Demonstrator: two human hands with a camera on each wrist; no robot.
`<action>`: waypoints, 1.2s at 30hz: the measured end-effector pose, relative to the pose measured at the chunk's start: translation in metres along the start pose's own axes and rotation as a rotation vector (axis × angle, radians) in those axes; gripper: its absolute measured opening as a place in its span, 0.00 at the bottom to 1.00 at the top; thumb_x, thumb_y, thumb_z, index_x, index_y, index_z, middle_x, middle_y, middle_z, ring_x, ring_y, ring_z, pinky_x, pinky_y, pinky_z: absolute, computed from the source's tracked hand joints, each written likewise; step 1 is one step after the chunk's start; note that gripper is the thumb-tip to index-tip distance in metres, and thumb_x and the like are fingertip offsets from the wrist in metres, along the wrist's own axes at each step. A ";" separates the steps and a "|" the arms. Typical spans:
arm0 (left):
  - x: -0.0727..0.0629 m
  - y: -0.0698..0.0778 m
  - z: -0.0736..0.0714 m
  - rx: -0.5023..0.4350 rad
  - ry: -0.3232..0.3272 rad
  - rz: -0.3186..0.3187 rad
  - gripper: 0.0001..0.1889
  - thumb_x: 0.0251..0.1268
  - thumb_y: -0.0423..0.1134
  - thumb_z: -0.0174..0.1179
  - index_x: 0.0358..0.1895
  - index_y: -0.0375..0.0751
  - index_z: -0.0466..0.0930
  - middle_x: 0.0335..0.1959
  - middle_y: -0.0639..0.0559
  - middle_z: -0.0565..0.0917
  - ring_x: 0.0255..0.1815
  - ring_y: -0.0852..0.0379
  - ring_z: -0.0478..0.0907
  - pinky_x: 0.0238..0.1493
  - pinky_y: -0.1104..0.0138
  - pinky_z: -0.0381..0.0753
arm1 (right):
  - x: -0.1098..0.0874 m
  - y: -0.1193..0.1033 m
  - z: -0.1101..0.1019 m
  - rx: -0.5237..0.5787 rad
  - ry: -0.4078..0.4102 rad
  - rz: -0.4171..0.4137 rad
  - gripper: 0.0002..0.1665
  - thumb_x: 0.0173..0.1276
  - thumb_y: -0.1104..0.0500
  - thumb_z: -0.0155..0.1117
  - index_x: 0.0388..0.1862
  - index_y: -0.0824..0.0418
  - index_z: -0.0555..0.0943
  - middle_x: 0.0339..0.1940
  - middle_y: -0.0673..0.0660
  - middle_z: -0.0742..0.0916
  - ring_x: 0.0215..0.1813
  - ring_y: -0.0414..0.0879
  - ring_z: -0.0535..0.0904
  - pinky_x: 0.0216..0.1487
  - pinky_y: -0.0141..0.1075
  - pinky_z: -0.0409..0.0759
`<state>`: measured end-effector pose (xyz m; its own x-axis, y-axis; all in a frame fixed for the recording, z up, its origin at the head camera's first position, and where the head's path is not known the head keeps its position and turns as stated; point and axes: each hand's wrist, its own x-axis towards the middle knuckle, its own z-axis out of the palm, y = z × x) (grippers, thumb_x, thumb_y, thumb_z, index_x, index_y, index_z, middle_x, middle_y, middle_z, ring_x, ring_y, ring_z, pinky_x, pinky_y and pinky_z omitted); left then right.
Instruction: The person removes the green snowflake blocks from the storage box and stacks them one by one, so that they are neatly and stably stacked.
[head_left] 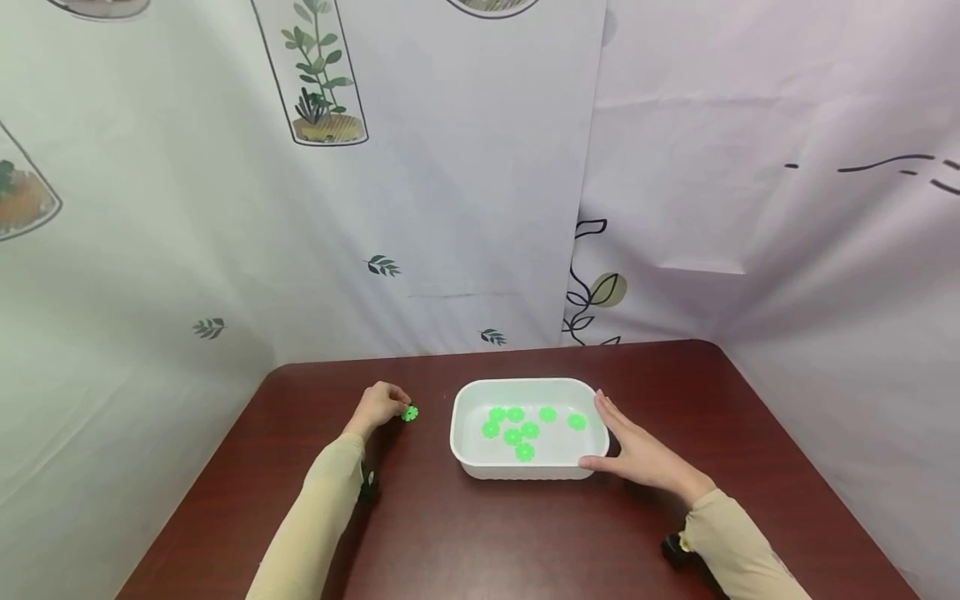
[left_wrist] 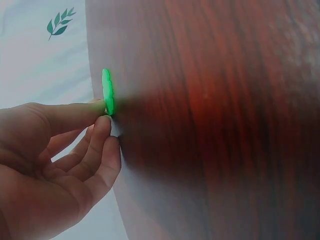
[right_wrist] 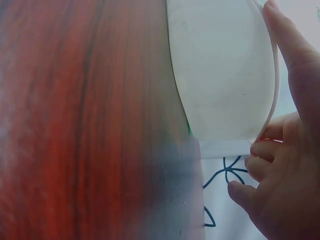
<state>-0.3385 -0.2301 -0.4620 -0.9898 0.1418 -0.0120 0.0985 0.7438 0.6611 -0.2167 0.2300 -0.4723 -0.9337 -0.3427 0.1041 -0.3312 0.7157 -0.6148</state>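
Observation:
My left hand is at the left of the table, apart from the tub, pinching a green flower-shaped disc between thumb and fingertips. Seen edge-on in the left wrist view, that disc stands upright just above the wood. A white plastic tub sits mid-table with several more green flower-shaped discs spread over its floor. My right hand holds the tub's right end, thumb at the near corner and fingers along the far side. In the right wrist view its fingers bend at the rim.
The dark red-brown wooden table has rounded far corners. Behind it and along both sides hangs a pale cloth printed with plants. Black wrist straps sit on both sleeves.

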 end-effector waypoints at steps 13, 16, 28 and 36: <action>0.013 0.031 0.003 -0.080 0.043 0.045 0.10 0.67 0.32 0.64 0.46 0.30 0.85 0.36 0.44 0.88 0.35 0.51 0.83 0.37 0.60 0.82 | -0.001 0.000 0.001 0.006 0.005 -0.005 0.70 0.57 0.28 0.70 0.83 0.63 0.47 0.83 0.64 0.51 0.81 0.62 0.49 0.72 0.59 0.61; 0.018 0.050 0.004 -0.093 0.043 0.070 0.11 0.67 0.33 0.64 0.47 0.30 0.85 0.37 0.45 0.88 0.37 0.51 0.83 0.39 0.60 0.82 | -0.001 0.000 0.000 0.008 0.008 -0.003 0.70 0.57 0.28 0.71 0.83 0.63 0.47 0.83 0.64 0.51 0.81 0.62 0.49 0.72 0.60 0.61; 0.030 0.137 0.026 -0.059 -0.054 0.265 0.11 0.65 0.37 0.67 0.47 0.35 0.86 0.42 0.47 0.87 0.49 0.47 0.82 0.51 0.54 0.81 | 0.000 0.001 0.000 0.009 0.013 -0.006 0.70 0.57 0.28 0.70 0.83 0.62 0.47 0.83 0.63 0.51 0.81 0.61 0.49 0.72 0.59 0.61; 0.031 0.181 0.052 -0.065 -0.190 0.397 0.12 0.67 0.35 0.66 0.51 0.37 0.85 0.50 0.42 0.85 0.53 0.47 0.83 0.51 0.60 0.82 | 0.000 0.002 0.001 0.033 0.017 -0.007 0.70 0.57 0.29 0.71 0.83 0.62 0.47 0.83 0.63 0.51 0.81 0.61 0.50 0.72 0.60 0.61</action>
<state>-0.3464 -0.0570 -0.3817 -0.8395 0.5300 0.1192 0.4547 0.5656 0.6880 -0.2169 0.2313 -0.4743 -0.9334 -0.3374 0.1217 -0.3338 0.6927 -0.6393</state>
